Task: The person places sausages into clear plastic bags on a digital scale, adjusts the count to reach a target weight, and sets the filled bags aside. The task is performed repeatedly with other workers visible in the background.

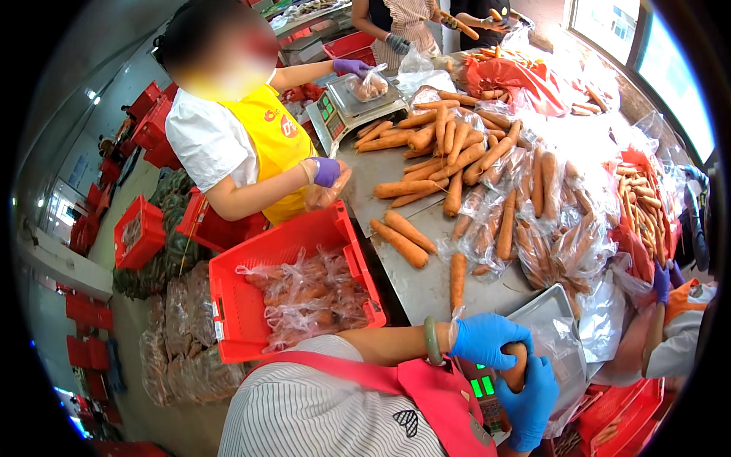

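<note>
Both my hands wear blue gloves and are together at the lower right, over the edge of a digital scale. My left hand [490, 340], with a green bangle at the wrist, curls around one end of a carrot [515, 367]. Below it, my right hand [528, 403] grips the same carrot from the other side, hiding much of it. The scale's metal tray [551, 305] lies just beyond my hands, with clear plastic on it. Its green-lit display [482, 387] shows beneath my left wrist. A single carrot [458, 280] lies on the metal table [400, 285] near my left wrist.
Loose carrots [434, 137] and bagged carrots [537, 245] are heaped across the table. A red crate [228, 285] of bagged carrots stands at my left. Beside it, a co-worker in a yellow apron [274, 131] handles bags at another scale [360, 105]. Other people work around the table.
</note>
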Tool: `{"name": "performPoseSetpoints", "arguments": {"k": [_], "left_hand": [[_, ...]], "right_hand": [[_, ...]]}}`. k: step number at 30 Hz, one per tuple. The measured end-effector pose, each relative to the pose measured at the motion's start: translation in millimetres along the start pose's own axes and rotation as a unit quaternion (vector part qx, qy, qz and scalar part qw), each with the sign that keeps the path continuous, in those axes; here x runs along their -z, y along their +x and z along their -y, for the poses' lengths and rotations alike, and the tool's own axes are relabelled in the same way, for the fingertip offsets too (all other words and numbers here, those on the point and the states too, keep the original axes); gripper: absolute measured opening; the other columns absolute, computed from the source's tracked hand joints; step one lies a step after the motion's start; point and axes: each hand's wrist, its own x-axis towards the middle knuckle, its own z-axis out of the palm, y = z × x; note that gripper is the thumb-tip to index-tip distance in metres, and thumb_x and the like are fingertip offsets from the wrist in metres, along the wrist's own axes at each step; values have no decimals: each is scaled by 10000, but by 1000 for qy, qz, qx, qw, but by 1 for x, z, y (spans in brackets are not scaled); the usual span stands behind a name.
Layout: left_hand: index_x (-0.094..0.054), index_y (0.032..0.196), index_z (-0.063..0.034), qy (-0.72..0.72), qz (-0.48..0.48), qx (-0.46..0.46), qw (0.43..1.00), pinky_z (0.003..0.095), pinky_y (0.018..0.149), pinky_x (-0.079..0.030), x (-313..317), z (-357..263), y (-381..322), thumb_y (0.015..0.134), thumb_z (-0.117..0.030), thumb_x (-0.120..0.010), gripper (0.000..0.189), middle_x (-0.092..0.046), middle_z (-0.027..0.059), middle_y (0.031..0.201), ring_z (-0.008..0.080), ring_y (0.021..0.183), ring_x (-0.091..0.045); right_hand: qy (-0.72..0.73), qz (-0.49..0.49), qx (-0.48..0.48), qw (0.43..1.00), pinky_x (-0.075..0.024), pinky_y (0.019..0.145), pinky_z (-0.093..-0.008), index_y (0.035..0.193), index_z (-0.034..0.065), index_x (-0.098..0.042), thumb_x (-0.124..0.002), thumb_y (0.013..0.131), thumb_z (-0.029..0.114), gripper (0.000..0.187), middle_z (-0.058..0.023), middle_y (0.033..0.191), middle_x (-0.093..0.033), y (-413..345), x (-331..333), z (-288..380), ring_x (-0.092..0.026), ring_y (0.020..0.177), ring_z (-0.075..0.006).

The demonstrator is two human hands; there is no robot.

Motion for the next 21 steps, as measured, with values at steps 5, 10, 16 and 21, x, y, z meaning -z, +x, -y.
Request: {"name": "performPoseSetpoints", "arguments": {"k": [5, 10, 16, 21], "left_hand": [[-563, 1084, -87, -3, -20, -2, 1000, 374, 748, -495, 0, -4, -3, 745, -278, -562, 389, -619, 155, 974, 306, 833, -613], [-557, 1101, -76, -19, -40, -28, 999, 352, 758, -495, -2, -3, 1, 734, -235, -581, 401, -611, 158, 979, 274, 839, -617], [-514, 1190, -46, -192, -102, -20, 976, 307, 820, -472, 14, -5, 0, 785, -56, -530, 405, -575, 60, 1106, 144, 906, -567], [-345, 1369, -53, -119, -172, -57, 976, 338, 1030, -316, 19, 4, 11, 816, -85, -596, 608, -460, 101, 1316, 203, 1228, -427]], "right_hand": [[53, -15, -24, 998, -443, 633, -352, 960, 1, -534, -647, 634, 76, 353, -147, 805, -530, -1, -3, 6, -569, 730, -298], [114, -15, -92, 989, -457, 682, -347, 1038, -1, -530, -641, 676, 75, 386, -153, 869, -568, -10, -14, -8, -585, 782, -261], [324, -46, -128, 936, -467, 751, -298, 1081, -5, -527, -633, 681, 47, 417, -83, 960, -591, -19, 3, -46, -568, 855, -162], [487, -301, -50, 819, -433, 779, -307, 1104, -58, -487, -605, 624, 101, 519, -109, 912, -567, -35, 65, -65, -538, 816, -182]]}}
